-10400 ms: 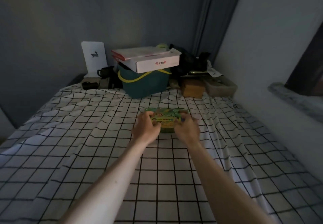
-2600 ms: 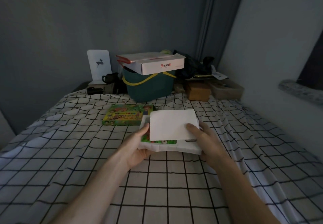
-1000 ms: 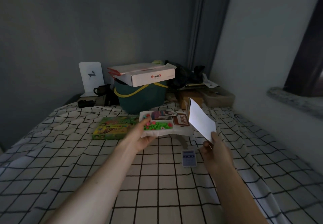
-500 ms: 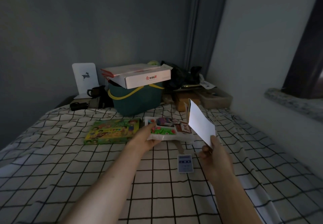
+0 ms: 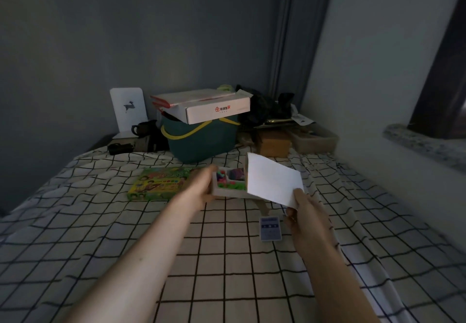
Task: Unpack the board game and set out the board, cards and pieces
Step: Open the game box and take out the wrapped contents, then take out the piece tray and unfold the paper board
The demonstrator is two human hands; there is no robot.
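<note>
Two bare forearms reach out over the checked bed sheet. Nearest lies a blue card deck, flat on the sheet just left of the right hand, whose grip pinches the near corner of a white folded sheet held tilted up. Farther left, the left hand grasps the open white game tray with coloured pieces. Left of it rests the green box lid. Beyond stands a green bucket bearing a white carton.

On the bed: one game lid, one tray, one white sheet, one card deck, two hands.
</note>
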